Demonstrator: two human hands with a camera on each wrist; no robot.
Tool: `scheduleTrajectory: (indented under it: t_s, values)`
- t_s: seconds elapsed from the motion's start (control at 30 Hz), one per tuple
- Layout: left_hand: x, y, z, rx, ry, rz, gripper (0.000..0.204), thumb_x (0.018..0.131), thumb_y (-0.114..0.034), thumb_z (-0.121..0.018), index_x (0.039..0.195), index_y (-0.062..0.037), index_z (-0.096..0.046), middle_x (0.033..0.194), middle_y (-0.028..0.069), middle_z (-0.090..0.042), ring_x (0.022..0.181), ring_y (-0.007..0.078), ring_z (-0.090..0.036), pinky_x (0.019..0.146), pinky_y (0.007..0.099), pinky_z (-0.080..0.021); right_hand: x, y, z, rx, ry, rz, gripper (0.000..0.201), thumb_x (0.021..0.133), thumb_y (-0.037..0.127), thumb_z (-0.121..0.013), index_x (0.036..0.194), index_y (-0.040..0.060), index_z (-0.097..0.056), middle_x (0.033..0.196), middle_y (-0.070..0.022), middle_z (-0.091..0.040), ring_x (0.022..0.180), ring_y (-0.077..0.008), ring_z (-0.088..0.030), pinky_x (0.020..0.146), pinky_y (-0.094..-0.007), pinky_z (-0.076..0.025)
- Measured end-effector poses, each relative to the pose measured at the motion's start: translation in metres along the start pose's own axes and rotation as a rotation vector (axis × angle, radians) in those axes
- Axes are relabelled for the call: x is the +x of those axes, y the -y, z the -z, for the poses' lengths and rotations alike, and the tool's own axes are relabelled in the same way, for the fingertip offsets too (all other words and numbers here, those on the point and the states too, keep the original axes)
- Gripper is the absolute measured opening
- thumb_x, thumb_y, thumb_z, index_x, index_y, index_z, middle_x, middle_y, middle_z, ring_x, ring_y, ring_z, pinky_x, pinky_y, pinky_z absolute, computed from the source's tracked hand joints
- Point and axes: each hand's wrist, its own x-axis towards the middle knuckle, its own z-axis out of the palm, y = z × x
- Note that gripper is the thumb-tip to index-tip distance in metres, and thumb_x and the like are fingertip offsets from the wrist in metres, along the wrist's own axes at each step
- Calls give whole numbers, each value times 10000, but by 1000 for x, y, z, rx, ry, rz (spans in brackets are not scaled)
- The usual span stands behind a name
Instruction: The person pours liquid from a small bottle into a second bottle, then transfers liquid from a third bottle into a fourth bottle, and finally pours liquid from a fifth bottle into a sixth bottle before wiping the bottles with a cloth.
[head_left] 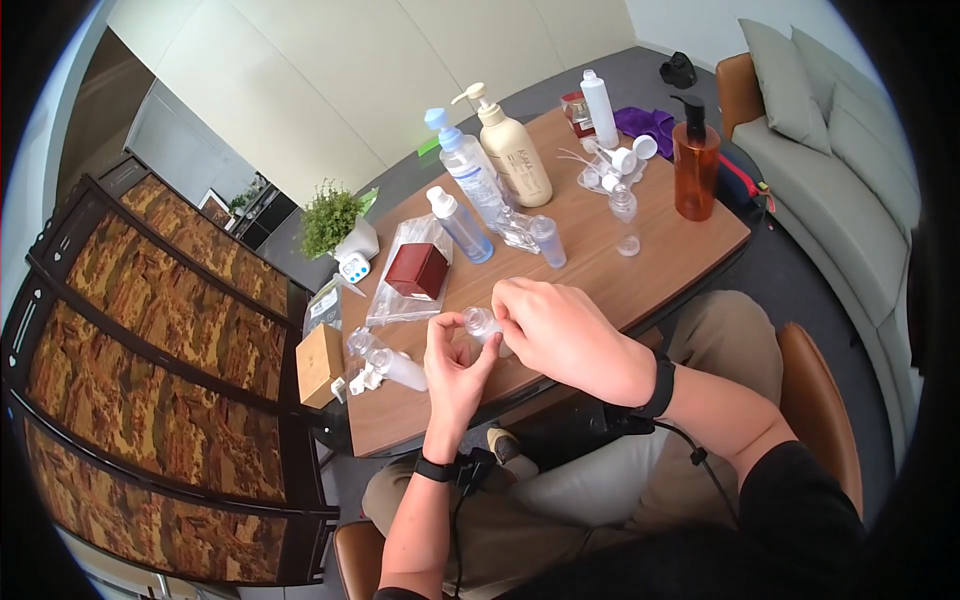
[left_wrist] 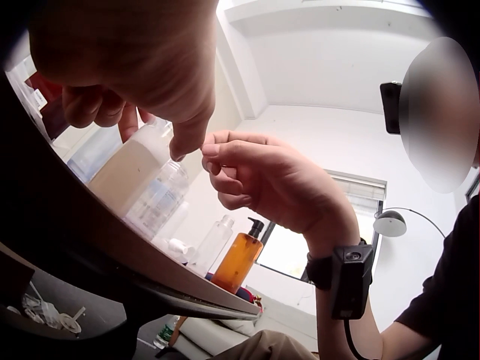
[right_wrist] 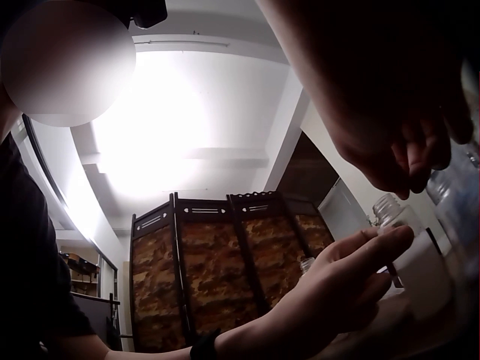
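Observation:
A small clear bottle with a bare threaded neck (head_left: 478, 322) is held over the table's near edge between the thumb and fingers of the left hand (head_left: 455, 375). Beside its neck is the right hand (head_left: 570, 335), fingers curled and thumb drawn in; whether they pinch something small is hidden. The right wrist view shows the bottle (right_wrist: 418, 262) upright in the left hand (right_wrist: 334, 289), the right hand (right_wrist: 397, 112) above it. From the left wrist, the right hand (left_wrist: 274, 180) has thumb and forefinger together near the left hand (left_wrist: 135, 67).
Pump bottles (head_left: 515, 155), a blue-tinted bottle (head_left: 460, 225) and a dark red box (head_left: 417, 272) stand beyond the hands. Small bottles (head_left: 400, 369) and a wooden block (head_left: 319, 365) are at left. An amber pump bottle (head_left: 696, 172) and white caps (head_left: 625, 160) are at right.

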Motion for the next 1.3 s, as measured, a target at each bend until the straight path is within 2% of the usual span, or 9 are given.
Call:
scheduleTrajectory:
  t_s: [0.07,0.23,0.27,0.33,0.47,0.5,1.03,1.2,1.3]
  values:
    - [0,-2,-1,11,0,4,455,932,-110,-914,1228,-18,-581,1135,52,-749,575,-13,-363,487,239,-262,-1,-1,-5,-1,7,10,125,1020,89,-683,1062,-20,-637,1017,-221,-746,925,-446,-756,773,-543,-610]
    - [-1,0,-2,49,-14,-23,440,924,-112,-896,1231,-37,-590,793,-42,-574,581,13,-355,523,261,-257,-3,1,-11,57,-22,17,180,999,106,-722,1107,-17,-647,1048,-215,-731,960,-443,-750,800,-541,-610]
    - [-2,0,-1,50,-21,-21,440,924,-112,-896,1231,-37,-590,793,-42,-574,581,13,-355,523,261,-257,-3,0,-12,66,-50,26,204,992,114,-736,1122,-19,-652,1054,-212,-724,969,-441,-748,806,-540,-610]
    - [-4,1,0,78,13,-24,427,934,-46,-872,1253,-37,-588,1106,-13,-710,633,-12,-374,533,225,-272,-3,0,-11,52,-16,14,219,986,122,-750,1121,-23,-657,1063,-209,-718,980,-437,-748,814,-535,-611]
    - [-6,-3,-2,109,1,-45,419,925,-48,-877,1246,-38,-608,1005,-39,-665,632,-11,-369,533,223,-260,-1,-2,-11,20,11,-13,249,975,151,-783,1111,-35,-689,1085,-198,-708,982,-430,-750,824,-527,-609]
    - [-5,-5,-6,94,-50,-70,429,889,-100,-884,1227,-50,-626,634,-64,-419,569,37,-336,533,284,-249,-1,-2,-11,23,13,-8,249,975,151,-783,1111,-35,-689,1085,-198,-708,982,-430,-750,824,-527,-609]
    - [-14,-49,5,348,-37,-229,521,829,-142,-927,1258,-52,-645,692,-91,-433,592,31,-348,549,257,-252,8,8,9,105,4,-69,332,888,243,-860,1008,-44,-744,1010,-194,-738,947,-419,-758,811,-503,-598]
    - [-14,-66,36,358,-146,-561,506,814,-153,-907,1245,-30,-672,957,49,-650,621,85,-467,556,271,-360,9,5,16,114,-51,-47,322,881,251,-856,995,-32,-751,1005,-182,-746,932,-411,-761,814,-492,-595]
    - [-2,-61,70,333,-410,-781,298,1002,-77,-707,1262,3,-582,1118,96,-665,701,80,-501,594,248,-406,8,3,14,115,-13,-21,368,877,263,-881,1065,-21,-744,942,-135,-700,866,-361,-720,785,-456,-566]
